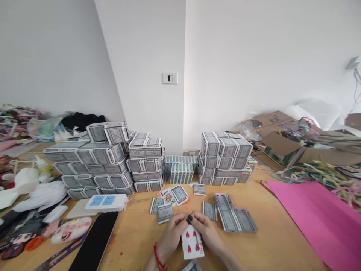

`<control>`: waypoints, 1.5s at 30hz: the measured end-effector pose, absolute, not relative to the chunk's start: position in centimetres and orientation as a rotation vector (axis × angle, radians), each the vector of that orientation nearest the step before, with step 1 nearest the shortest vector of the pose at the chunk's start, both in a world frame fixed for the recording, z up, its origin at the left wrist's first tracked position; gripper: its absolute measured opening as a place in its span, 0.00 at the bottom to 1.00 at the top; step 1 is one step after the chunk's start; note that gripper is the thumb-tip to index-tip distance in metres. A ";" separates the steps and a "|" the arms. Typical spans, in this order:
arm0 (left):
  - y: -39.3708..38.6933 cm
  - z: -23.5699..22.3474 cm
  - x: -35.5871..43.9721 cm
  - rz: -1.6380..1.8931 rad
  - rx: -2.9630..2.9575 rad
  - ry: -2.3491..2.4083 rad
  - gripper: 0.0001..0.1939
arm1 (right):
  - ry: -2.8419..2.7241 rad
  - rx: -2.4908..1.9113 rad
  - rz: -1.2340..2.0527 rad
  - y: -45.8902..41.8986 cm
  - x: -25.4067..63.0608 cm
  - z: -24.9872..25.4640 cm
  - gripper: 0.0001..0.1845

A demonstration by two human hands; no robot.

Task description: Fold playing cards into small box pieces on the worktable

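A playing card with red hearts (189, 246) faces up between my two hands, at the near middle of the table; a second card edge shows at its right side. My left hand (173, 232) pinches the upper left of the card, and a red string bracelet is round that wrist. On the upper right, my right hand (207, 230) grips the same card, fingers closed. Just beyond my hands lie grey-backed cards (165, 213) and a face-up picture card (168, 196). To the right, grey cards sit in clear cases (229, 216). Another card (192, 266) is cut off at the bottom edge.
Stacks of grey-backed card packs stand at left (101, 165), centre (145, 162) and right (225, 158). Between them are green boxes (182, 173). A phone (94, 241), scissors (60, 254) and a power strip (106, 202) lie left. Pink paper (313, 218) covers the right.
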State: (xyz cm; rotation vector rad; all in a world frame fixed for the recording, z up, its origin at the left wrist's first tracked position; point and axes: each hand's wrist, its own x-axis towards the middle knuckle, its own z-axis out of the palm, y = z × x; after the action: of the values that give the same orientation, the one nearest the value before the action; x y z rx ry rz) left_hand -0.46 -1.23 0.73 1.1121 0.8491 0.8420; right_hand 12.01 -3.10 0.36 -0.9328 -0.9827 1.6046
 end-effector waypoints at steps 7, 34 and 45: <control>-1.5 0.3 -0.1 0.943 0.934 0.856 0.11 | -0.660 -0.802 1.751 -3.2 11.5 0.4 0.18; -1.2 0.1 0.3 1.075 0.845 0.983 0.15 | -0.637 -0.812 1.690 -2.8 11.9 0.6 0.18; -1.4 -0.4 0.3 1.004 1.110 1.017 0.13 | -0.814 -0.848 1.662 -2.7 12.7 0.2 0.17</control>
State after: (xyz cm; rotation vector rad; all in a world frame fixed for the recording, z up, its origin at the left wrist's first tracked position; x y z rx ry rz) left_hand 0.28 -1.38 -0.36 1.1100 1.0174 1.0040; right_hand 12.69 -2.71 0.21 -0.8483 -0.8138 1.6617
